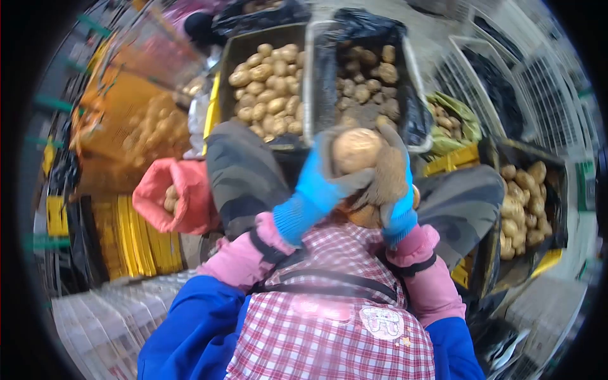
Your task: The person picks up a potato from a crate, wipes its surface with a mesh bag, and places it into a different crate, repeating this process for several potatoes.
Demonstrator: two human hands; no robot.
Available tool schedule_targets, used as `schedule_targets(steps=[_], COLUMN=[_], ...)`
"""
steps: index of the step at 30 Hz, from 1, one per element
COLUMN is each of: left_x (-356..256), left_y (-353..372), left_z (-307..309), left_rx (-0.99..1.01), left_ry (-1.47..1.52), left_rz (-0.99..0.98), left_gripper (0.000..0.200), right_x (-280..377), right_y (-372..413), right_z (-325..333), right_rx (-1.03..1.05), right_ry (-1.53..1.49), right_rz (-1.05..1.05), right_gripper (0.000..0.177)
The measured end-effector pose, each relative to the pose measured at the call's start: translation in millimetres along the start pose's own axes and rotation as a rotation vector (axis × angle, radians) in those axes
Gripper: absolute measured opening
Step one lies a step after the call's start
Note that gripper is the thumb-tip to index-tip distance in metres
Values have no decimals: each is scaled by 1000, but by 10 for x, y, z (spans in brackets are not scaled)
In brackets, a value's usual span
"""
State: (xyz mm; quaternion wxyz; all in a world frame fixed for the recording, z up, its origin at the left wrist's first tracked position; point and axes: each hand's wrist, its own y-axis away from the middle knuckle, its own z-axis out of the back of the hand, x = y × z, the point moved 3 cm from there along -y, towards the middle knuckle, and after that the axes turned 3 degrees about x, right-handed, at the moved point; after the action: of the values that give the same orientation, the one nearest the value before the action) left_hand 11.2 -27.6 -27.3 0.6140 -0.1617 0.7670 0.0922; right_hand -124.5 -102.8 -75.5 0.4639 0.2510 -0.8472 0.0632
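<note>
My left hand (323, 180), in a blue glove with a grey palm, is closed around a large pale potato (356, 151) held above my lap. On the potato's right side is my right hand (399, 190), gloved the same way, its fingers curled round a brown, rough, cloth-like thing (386, 180). Blur hides exactly what that brown thing is; it lies against or very near the potato. Below the hands, more brown potatoes (364, 217) show partly in my lap, over the checked apron (342, 253).
Ahead stand a crate of clean-looking potatoes (269, 88) and a black-lined crate of darker potatoes (367, 82). A red bag (177, 196) and orange mesh sack (101, 120) are left. A green bag (456, 123) and another potato crate (525, 209) are right.
</note>
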Motion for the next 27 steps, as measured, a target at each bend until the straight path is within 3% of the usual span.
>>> schedule_targets(steps=[2, 4, 5, 6, 8, 9, 11, 13, 16, 17, 18, 19, 21, 24, 25, 26, 27], left_x=[198, 217, 237, 82, -82, -142, -533, -771, -710, -595, -642, -545, -432, -813, -989, -1040, -1065], left_y=[85, 164, 137, 163, 254, 324, 521, 911, 1606, 1747, 1801, 1988, 2011, 1010, 464, -37, -485], left_z=[-58, -24, 54, 113, 323, 593, 1185, 1824, 3180, 3621, 3697, 3894, 4128, 3259, 2720, 2230, 1699], left_rx=[-9, 23, 33, 57, -44, 22, -33, -424, -632, -901, -924, -982, -1068, -1022, -769, -613, -497], left_ry=[-4, 218, 97, 300, 482, 395, -16, -231, -187, -175, 73, -201, -19, -253, -352, -334, -524], left_rz=[22, 197, 114, 192, 242, 161, -140, -178, -194, -91, 28, 25, 121, -104, -161, -95, -46], left_gripper=[66, 70, 73, 73, 65, 53, 35, 28, 31, 32, 38, 35, 33, 45, 53, 51, 45], right_x=[-38, -137, 8, 145, -4, -54, 16, 215, 527, 633, 731, 863, 1157, 1426, 1453, 1451, 1398], right_y=[30, -106, -18, 66, -74, -116, -43, -5, -15, -59, -118, -132, -108, -205, -243, -280, -314], right_z=[-206, -48, -248, -351, 29, 165, 187, 56, -97, 14, 124, 56, -34, 124, 205, 288, 274], right_rx=[175, 59, 17, -48, 73, 122, 162, 89, -59, -31, 11, 77, 26, -21, -13, -1, 32], right_ry=[179, 129, 62, 4, 289, 430, 421, 430, 338, 387, 432, 446, 515, 581, 611, 637, 546], right_rz=[169, 74, 74, 84, 175, 233, 193, 194, 249, 232, 205, 265, 161, -87, -139, -196, -164], right_gripper=[52, 41, 39, 37, 42, 45, 49, 62, 57, 60, 63, 61, 58, 54, 53, 52, 46])
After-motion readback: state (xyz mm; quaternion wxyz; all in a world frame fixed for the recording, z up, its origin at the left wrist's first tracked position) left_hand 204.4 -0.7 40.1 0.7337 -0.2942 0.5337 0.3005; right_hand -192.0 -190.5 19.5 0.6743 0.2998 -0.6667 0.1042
